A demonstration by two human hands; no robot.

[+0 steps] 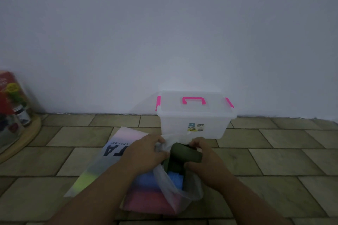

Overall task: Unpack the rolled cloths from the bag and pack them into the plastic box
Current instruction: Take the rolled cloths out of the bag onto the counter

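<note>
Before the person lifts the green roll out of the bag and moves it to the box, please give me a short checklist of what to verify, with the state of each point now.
1. Right hand grips the dark green rolled cloth: ok.
2. Left hand holds the mouth of the plastic bag open: ok.
3. Green roll clear of the bag: not ok, its lower part sits inside.
4. Lid off the plastic box: not ok, it is on.
5. Pink latches released: cannot tell.
6. Floor between bag and box free: ok.
</note>
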